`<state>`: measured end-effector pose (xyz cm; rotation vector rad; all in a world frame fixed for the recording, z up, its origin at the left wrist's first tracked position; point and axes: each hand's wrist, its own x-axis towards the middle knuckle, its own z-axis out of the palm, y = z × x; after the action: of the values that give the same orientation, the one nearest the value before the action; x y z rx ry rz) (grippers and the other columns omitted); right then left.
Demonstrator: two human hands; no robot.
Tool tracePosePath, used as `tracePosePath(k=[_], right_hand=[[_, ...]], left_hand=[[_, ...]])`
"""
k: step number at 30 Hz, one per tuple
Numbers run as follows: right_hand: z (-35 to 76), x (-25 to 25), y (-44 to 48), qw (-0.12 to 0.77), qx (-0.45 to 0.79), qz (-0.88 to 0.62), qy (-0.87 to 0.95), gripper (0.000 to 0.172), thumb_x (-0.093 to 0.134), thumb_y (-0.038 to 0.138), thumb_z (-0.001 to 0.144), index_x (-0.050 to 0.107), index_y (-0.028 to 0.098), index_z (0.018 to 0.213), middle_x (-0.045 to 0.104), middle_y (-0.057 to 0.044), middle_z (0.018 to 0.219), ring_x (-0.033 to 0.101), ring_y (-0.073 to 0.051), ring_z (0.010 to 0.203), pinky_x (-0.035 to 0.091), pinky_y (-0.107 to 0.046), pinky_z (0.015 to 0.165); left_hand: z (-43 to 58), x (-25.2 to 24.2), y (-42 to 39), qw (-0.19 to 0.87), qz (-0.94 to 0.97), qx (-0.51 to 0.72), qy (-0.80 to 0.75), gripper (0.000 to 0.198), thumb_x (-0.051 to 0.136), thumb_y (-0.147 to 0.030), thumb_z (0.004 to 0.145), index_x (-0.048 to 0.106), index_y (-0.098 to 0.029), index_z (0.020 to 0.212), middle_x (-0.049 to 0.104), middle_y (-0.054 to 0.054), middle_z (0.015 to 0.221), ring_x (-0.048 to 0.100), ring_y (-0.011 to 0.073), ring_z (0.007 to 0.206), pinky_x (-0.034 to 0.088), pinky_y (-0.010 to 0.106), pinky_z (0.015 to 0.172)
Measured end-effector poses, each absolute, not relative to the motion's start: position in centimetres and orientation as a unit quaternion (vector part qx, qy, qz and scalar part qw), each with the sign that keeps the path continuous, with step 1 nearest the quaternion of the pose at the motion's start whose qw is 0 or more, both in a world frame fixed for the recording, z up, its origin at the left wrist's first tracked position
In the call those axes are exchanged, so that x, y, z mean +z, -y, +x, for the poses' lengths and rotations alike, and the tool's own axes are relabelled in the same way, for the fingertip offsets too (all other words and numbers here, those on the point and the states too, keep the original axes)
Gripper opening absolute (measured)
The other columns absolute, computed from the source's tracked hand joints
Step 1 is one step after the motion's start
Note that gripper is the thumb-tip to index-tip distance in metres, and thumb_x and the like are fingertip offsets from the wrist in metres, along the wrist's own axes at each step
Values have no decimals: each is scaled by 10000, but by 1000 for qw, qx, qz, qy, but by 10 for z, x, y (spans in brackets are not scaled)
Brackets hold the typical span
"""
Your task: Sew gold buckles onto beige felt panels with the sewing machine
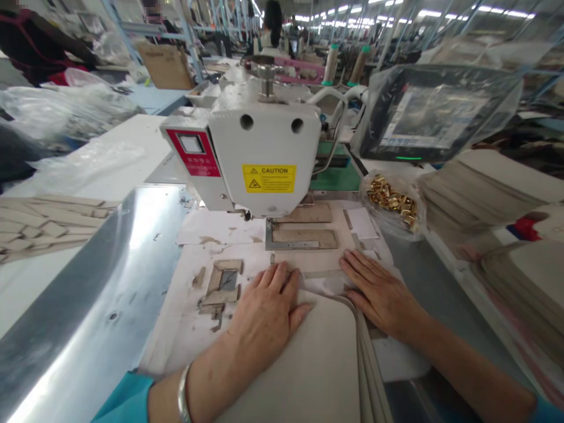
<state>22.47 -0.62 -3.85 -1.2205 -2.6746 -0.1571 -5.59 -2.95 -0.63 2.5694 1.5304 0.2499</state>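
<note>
My left hand [274, 308] lies flat with its fingers stretched forward, over the top corner of a stack of beige panels [326, 335]. Its fingertips reach the near edge of a beige piece [308, 258] under the sewing machine head [264, 147]. My right hand [381, 288] rests flat on that piece's near right corner, fingers extended. A metal clamp frame [291, 244] sits on the piece, close to the needle area, around a beige strip. Left of my left hand, a cardboard template with a cut-out [220, 288] is fixed on white paper.
A clear bag of gold metal fittings [392, 200] stands at the right, below a plastic-wrapped control screen [436, 117]. More stacked beige panels [520, 282] fill the right side. Beige strips [44, 226] lie at the left. Thread cones [330, 64] stand behind the machine.
</note>
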Motion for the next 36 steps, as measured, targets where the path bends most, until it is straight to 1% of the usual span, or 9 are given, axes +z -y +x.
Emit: tracePosePath(k=[8,14,17,22,25,29,32,34,36], right_hand=[[224,-34,7,108,-62,-427,896,474,476,307,977,516,116,1409,448,-170,1485,395,-277,1395,376,-484,1133],[211,-32,10,87,-82,-430,895,456,533,285,954,544,227,1406,369,-184,1532,361,-341,1406,365,-536,1112],[205,-29,11,83,-84,-440,890,466,556,298,943,546,240,1405,390,-195,1516,375,-356,1395,377,-550,1094],[201,-24,11,80,-85,-443,889,466,597,310,923,557,292,1387,435,-159,1497,402,-351,1379,399,-552,1073],[199,-23,10,78,-87,-448,887,465,602,304,922,558,306,1385,451,-158,1486,432,-352,1357,414,-547,1059],[200,-23,12,89,-85,-457,881,436,592,306,926,588,280,1361,461,-171,1474,442,-352,1350,427,-525,1057],[208,-23,9,105,-66,-452,883,417,536,306,952,593,184,1346,494,-185,1443,462,-315,1339,415,-488,1083],[215,-20,3,116,-40,-451,884,390,476,275,975,596,127,1315,554,-178,1382,519,-279,1279,421,-461,1082],[221,-14,-8,125,-1,-458,880,340,432,225,983,626,132,1247,631,-149,1257,585,-244,1156,472,-425,1018]], left_hand=[[-56,0,26,98,855,75,-504,506,454,-502,960,520,-179,1344,538,121,1299,490,317,1206,441,491,1025],[-53,4,21,83,859,60,-502,556,427,-564,952,507,-233,1392,542,121,1252,487,330,1190,426,508,1014],[-51,4,20,73,860,52,-502,566,407,-569,957,503,-234,1403,546,128,1237,484,335,1186,428,500,1000],[-47,6,18,54,865,45,-496,583,401,-598,946,495,-264,1415,561,135,1165,510,338,1128,448,507,951],[-44,7,18,40,863,43,-503,558,405,-587,949,518,-268,1393,570,134,1147,519,341,1107,451,516,936],[-43,4,21,41,862,52,-503,555,416,-556,957,534,-200,1367,572,132,1201,520,332,1111,459,505,941],[-45,-1,22,51,863,63,-498,549,439,-525,961,519,-169,1371,565,124,1256,509,318,1144,451,489,982],[-46,-4,22,53,863,69,-498,538,450,-513,960,517,-171,1370,563,117,1272,496,320,1174,446,485,1001],[-47,-6,21,54,864,75,-495,533,454,-509,958,518,-173,1367,568,111,1267,496,319,1179,454,480,1001]])
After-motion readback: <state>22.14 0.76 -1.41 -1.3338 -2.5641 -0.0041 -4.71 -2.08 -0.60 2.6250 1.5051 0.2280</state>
